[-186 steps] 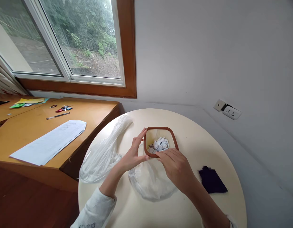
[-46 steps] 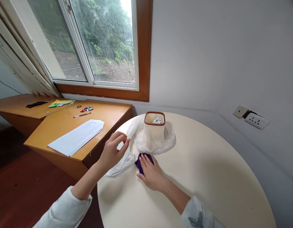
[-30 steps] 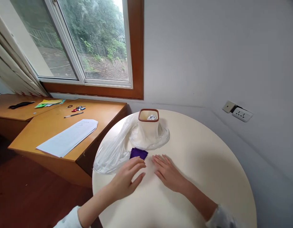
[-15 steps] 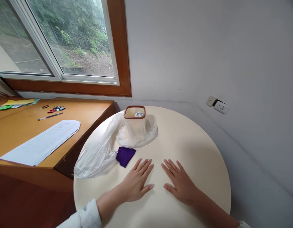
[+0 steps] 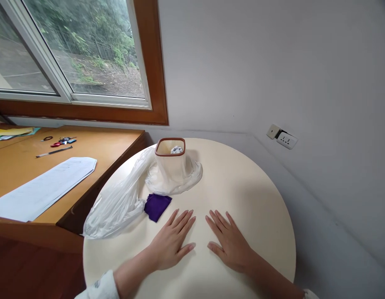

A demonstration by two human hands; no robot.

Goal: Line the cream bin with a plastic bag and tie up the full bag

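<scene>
My left hand [image 5: 172,241] lies flat on the round cream table [image 5: 242,170], fingers stretched out and holding nothing. My right hand [image 5: 230,243] rests flat beside it, apart from it, with its fingers spread. Just beyond my left fingertips is a folded purple cloth [image 5: 157,207]. Farther back stands a small cream bin [image 5: 170,166] with a brown rim, and some crumpled white paper [image 5: 176,150] shows inside. A thin white plastic bag [image 5: 117,207] spreads around the bin's base and trails toward the table's left edge, touching the cloth.
A brown wooden desk [image 5: 117,143] adjoins on the left, bearing white paper sheets [image 5: 49,187], a pen [image 5: 54,151], keys [image 5: 66,140] and coloured papers [image 5: 13,132]. A wall with a socket [image 5: 287,140] rises behind the table. The window [image 5: 99,54] is at upper left.
The whole view has shifted, so things appear slightly farther left. Both hands stay flat on the table, and the bin, bag and cloth keep their places.
</scene>
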